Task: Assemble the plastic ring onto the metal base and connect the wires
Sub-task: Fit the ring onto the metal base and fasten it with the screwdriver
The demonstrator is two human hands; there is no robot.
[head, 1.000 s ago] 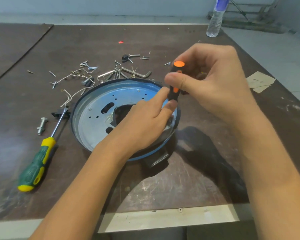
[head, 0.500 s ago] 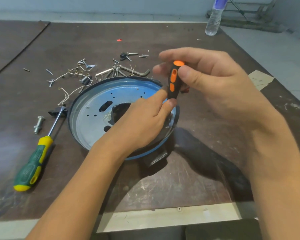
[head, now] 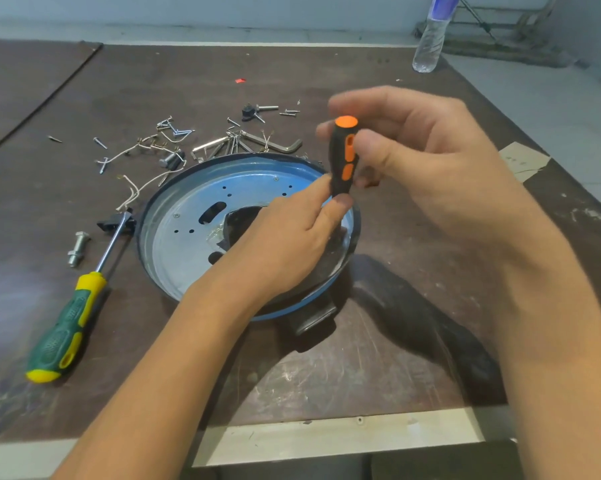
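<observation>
A round metal base (head: 184,220) with a dark plastic ring around its rim (head: 140,233) lies on the brown table. My left hand (head: 285,244) rests over its right half, fingertips pinching the lower end of a black and orange screwdriver (head: 344,157) that stands upright at the right rim. My right hand (head: 420,157) grips the screwdriver's handle between thumb and fingers. The screwdriver's tip and the spot it touches are hidden by my left fingers. Loose white wires (head: 136,181) lie on the table behind the base to the left.
A green and yellow screwdriver (head: 67,323) lies left of the base, with a bolt (head: 77,247) beside it. Screws, hex keys (head: 274,143) and small parts are scattered behind the base. A water bottle (head: 430,39) stands at the far right. A black part (head: 312,317) sticks out under the base's near edge.
My right hand has shifted its hold on the orange screwdriver's handle, the fingers rolling around it. My left hand has stayed on the base at the tool's lower end.
</observation>
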